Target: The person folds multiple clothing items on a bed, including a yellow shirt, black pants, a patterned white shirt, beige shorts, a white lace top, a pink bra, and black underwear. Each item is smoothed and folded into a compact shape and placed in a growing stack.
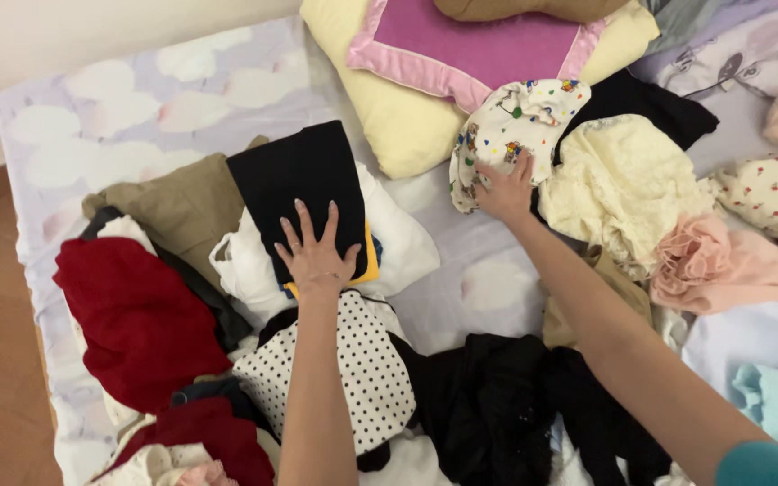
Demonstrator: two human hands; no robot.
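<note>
Head view of a bed (92,108) covered by a pale cloud-print sheet and strewn with clothes. The left hand (317,252) lies flat, fingers spread, palm down on the near end of a folded black garment (299,184); it presses and grips nothing. The black garment is a long rectangle whose long axis runs from the person toward the wall, leaning slightly left at its far end. It tops a small stack: a yellow piece (366,265) shows at its near right edge, and a white garment (398,238) lies beneath both. The right hand (502,191) reaches further out, fingers curled onto the lower edge of a white printed garment (515,121); whether it has pinched the cloth cannot be told. That garment lies crumpled against a yellow pillow (407,126) bearing a pink cushion (479,45). Just right of it sits a cream lace piece (619,184), then a pink garment (718,265). Left of the stack lie a tan garment (177,202) and a red one (137,315); a polka-dot piece (371,378) lies under the left forearm.
</note>
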